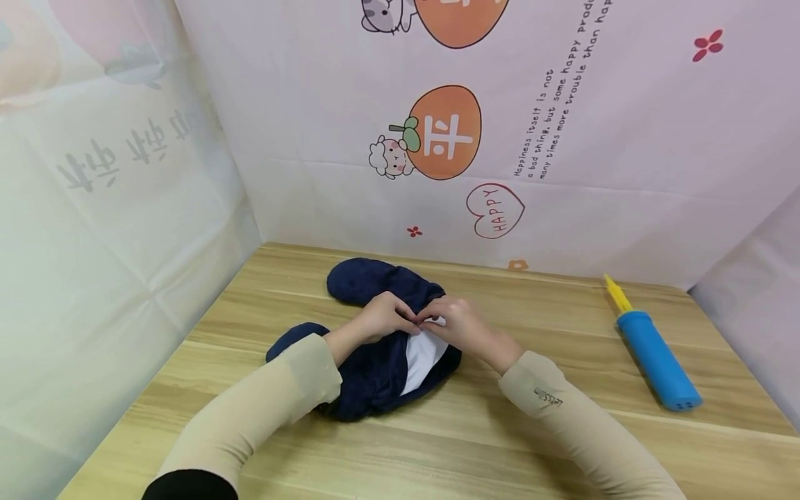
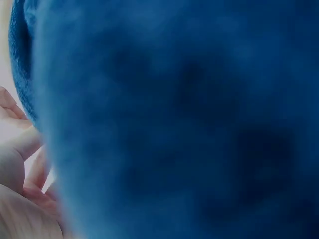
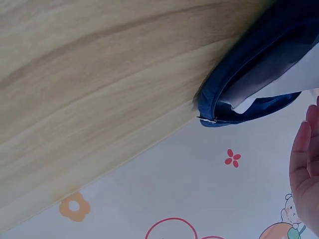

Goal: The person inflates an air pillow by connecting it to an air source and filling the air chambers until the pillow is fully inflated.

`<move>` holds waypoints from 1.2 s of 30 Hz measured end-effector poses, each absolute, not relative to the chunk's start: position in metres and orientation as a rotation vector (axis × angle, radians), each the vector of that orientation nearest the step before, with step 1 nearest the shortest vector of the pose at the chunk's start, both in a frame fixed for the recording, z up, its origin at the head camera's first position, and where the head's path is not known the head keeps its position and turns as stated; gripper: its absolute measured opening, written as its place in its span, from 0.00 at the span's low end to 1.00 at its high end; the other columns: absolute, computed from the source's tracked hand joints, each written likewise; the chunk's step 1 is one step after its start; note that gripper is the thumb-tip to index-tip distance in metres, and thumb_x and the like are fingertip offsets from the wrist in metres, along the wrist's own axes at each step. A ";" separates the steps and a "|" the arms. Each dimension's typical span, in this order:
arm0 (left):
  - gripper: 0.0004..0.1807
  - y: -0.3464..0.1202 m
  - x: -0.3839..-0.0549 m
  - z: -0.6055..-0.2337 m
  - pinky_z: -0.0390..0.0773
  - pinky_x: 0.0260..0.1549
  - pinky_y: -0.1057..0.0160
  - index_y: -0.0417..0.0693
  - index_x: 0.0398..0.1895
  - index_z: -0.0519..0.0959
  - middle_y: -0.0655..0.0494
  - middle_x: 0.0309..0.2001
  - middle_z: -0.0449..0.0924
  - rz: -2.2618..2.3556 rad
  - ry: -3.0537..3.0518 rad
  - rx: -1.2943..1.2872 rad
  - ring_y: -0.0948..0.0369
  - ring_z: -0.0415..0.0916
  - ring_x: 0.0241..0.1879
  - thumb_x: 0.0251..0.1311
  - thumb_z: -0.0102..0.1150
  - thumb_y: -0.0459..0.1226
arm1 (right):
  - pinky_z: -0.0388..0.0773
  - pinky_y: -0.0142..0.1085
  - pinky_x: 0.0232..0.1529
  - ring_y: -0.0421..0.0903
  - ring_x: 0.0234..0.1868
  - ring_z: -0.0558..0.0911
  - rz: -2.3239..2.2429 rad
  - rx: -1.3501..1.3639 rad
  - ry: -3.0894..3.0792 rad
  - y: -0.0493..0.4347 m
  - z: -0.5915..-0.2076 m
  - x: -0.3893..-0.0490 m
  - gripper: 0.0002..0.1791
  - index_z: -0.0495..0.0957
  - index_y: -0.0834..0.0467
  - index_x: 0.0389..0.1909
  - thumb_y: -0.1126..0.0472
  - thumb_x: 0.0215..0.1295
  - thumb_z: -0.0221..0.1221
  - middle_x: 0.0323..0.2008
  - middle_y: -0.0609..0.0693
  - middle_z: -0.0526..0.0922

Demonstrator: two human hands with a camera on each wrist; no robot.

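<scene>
A navy U-shaped neck pillow [image 1: 371,375] of soft fabric lies on the table, its two rounded ends toward the left. Along its curved right side the cover gapes, baring a white inner lining [image 1: 423,355]. My left hand [image 1: 378,318] reaches across the pillow, while my right hand [image 1: 461,325] comes in from the right. Both pinch the white lining near the opening's upper edge, fingertips meeting there. In the left wrist view, blurred navy fabric [image 2: 149,109] hides most of the scene. The right wrist view shows the opening's seamed edge [image 3: 209,102] beside my right hand's fingers [image 3: 301,154].
A blue hand pump [image 1: 659,361] with a yellow nozzle [image 1: 617,293] lies at the right of the wooden table [image 1: 437,455]. White printed sheets [image 1: 325,125] hang behind the table and along its sides.
</scene>
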State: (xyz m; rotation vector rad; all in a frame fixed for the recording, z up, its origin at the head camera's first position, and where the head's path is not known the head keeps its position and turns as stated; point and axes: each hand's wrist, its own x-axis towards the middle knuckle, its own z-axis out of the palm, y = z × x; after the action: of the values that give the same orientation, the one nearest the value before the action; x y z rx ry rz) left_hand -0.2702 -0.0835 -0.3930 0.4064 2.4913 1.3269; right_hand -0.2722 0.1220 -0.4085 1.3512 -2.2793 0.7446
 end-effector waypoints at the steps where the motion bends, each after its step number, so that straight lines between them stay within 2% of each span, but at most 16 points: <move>1: 0.07 -0.084 -0.271 -0.392 0.81 0.42 0.63 0.38 0.38 0.90 0.53 0.38 0.88 1.320 2.486 0.412 0.60 0.81 0.40 0.55 0.76 0.30 | 0.82 0.38 0.37 0.47 0.36 0.86 0.742 1.350 -2.282 0.122 -0.409 -0.272 0.10 0.89 0.60 0.38 0.72 0.55 0.74 0.36 0.50 0.89; 9: 0.08 -0.087 -0.276 -0.385 0.77 0.31 0.67 0.40 0.37 0.91 0.57 0.32 0.88 1.120 2.533 0.481 0.64 0.78 0.30 0.54 0.77 0.33 | 0.81 0.37 0.38 0.48 0.36 0.85 0.739 1.377 -2.312 0.120 -0.409 -0.271 0.09 0.89 0.61 0.38 0.72 0.56 0.73 0.36 0.50 0.89; 16: 0.06 -0.086 -0.275 -0.392 0.77 0.37 0.69 0.40 0.37 0.91 0.56 0.34 0.89 1.188 2.540 0.549 0.65 0.79 0.35 0.57 0.75 0.33 | 0.82 0.38 0.38 0.47 0.36 0.85 0.711 1.340 -2.300 0.122 -0.410 -0.270 0.09 0.89 0.61 0.37 0.72 0.56 0.73 0.36 0.50 0.89; 22: 0.05 -0.084 -0.272 -0.395 0.78 0.36 0.68 0.44 0.38 0.91 0.56 0.36 0.89 1.157 2.654 0.601 0.64 0.81 0.36 0.60 0.73 0.34 | 0.83 0.40 0.37 0.47 0.35 0.86 0.623 1.320 -2.257 0.123 -0.410 -0.270 0.08 0.89 0.62 0.36 0.70 0.54 0.75 0.34 0.51 0.89; 28: 0.05 -0.081 -0.268 -0.396 0.80 0.35 0.67 0.46 0.39 0.91 0.56 0.38 0.89 1.162 2.740 0.600 0.64 0.83 0.36 0.61 0.72 0.35 | 0.79 0.50 0.43 0.44 0.33 0.86 0.401 1.295 -2.121 0.123 -0.409 -0.271 0.09 0.89 0.57 0.32 0.65 0.50 0.78 0.30 0.47 0.89; 32: 0.04 -0.080 -0.267 -0.399 0.80 0.34 0.67 0.47 0.39 0.91 0.57 0.38 0.89 1.166 2.778 0.600 0.65 0.83 0.35 0.63 0.71 0.35 | 0.77 0.51 0.47 0.44 0.32 0.85 0.243 1.286 -2.017 0.121 -0.406 -0.270 0.09 0.88 0.56 0.29 0.61 0.49 0.79 0.28 0.46 0.88; 36: 0.05 -0.079 -0.266 -0.400 0.80 0.36 0.64 0.49 0.40 0.90 0.57 0.40 0.88 1.154 2.818 0.583 0.64 0.82 0.35 0.63 0.71 0.37 | 0.77 0.51 0.47 0.45 0.32 0.85 0.185 1.258 -1.976 0.118 -0.406 -0.270 0.10 0.87 0.57 0.28 0.62 0.48 0.79 0.27 0.46 0.88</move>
State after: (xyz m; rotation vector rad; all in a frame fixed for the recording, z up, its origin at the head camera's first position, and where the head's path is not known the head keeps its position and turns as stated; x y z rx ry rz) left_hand -0.2655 -0.0785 -0.4002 0.5825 2.8176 1.1539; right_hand -0.2696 0.1185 -0.4057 1.2585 -1.9756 0.1845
